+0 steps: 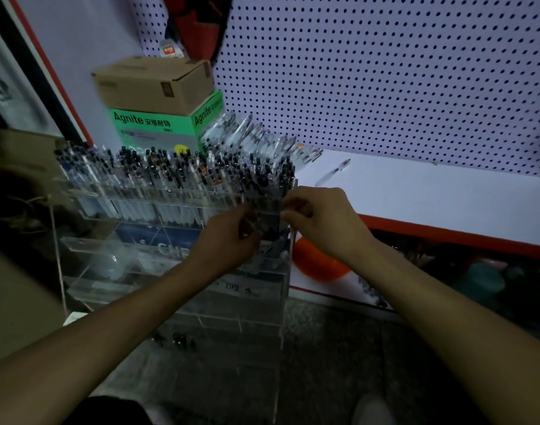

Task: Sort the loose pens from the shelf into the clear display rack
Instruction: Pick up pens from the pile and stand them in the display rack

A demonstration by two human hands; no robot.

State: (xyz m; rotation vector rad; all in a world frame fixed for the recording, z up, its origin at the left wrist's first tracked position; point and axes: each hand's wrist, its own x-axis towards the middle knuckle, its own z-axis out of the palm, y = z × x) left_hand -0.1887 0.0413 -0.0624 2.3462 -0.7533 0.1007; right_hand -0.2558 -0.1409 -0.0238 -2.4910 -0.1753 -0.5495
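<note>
Both hands met at the right end of the clear display rack [176,207], the left hand [231,237] and right hand [320,219] each seemingly pinching pens to seat them upright, while loose pens [333,173] lay farther right on the shelf [431,204].

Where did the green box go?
In the head view the green box sits upper left, under the brown cardboard box and just behind the clear display rack full of pens.
</note>
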